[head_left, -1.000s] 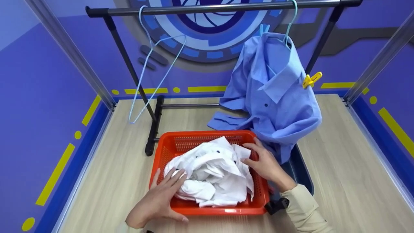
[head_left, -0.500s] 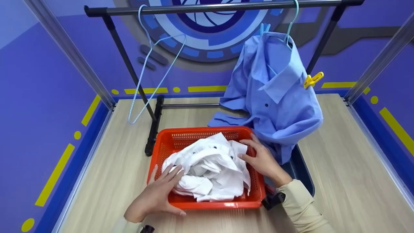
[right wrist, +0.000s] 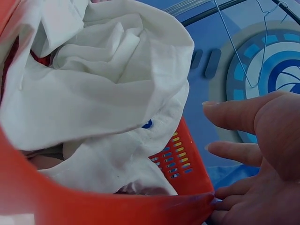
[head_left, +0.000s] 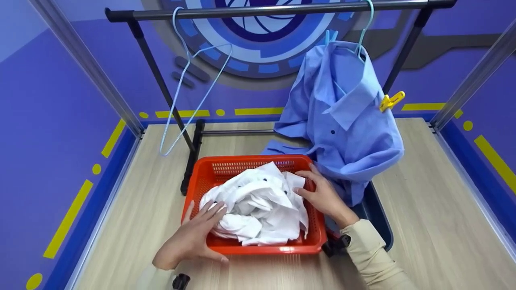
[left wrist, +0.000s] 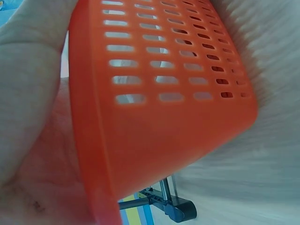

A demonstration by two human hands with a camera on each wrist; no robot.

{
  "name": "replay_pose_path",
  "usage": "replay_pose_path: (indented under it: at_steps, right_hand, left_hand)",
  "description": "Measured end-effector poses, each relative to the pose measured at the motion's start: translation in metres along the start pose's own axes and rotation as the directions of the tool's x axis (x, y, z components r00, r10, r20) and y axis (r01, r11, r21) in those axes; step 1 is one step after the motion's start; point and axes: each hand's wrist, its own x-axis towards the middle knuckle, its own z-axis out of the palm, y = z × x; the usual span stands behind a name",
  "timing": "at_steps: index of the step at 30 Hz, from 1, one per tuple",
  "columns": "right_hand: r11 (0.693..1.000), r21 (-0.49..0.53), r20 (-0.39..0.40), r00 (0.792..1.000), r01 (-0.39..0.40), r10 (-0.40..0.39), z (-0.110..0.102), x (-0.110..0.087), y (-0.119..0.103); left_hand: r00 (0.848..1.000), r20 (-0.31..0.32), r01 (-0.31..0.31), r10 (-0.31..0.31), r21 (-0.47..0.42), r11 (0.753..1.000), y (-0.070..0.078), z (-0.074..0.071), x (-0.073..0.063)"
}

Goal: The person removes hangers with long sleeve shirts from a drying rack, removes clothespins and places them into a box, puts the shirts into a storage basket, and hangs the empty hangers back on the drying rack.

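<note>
A red plastic basket (head_left: 264, 249) with slotted walls holds a crumpled white shirt (head_left: 278, 217) with dark buttons. My left hand (head_left: 191, 237) lies across the basket's front left corner, fingers spread and fairly straight over the shirt, thumb along the front rim. In the left wrist view, its palm is right against the rim. My right hand (head_left: 324, 197) is at the right rim, with thumb and index finger stretched over the shirt's edge. Its other fingers (right wrist: 229, 201) meet the outside of the basket's corner in the right wrist view.
A clothes rack (head_left: 278, 11) stands behind, carrying a bare hanger (head_left: 201, 100) and a blue shirt (head_left: 350, 121) on another hanger. A yellow clip (head_left: 392, 101) pinches that shirt's shoulder. Under it, a dark blue tub (head_left: 381, 217) stands right beside the basket.
The red basket has slid away from me and slightly left, with the white shirt in it. Both hands have moved along with it, keeping their places at its sides.
</note>
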Motion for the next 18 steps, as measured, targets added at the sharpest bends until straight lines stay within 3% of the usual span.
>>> replay_pose_path:
  at_steps: [6,18]
  right_hand:
    - [0.999,0.003,-0.015,0.999,0.033,-0.033,0.002,0.005,0.001]
    - [1.0,0.002,-0.017,1.0,0.003,-0.003,0.003,0.012,-0.001]
  left_hand:
    - [1.0,0.013,0.009,-0.009,0.003,1.0,-0.003,-0.002,0.003]
    - [0.998,0.06,0.034,-0.033,-0.005,0.999,-0.005,-0.007,0.01]
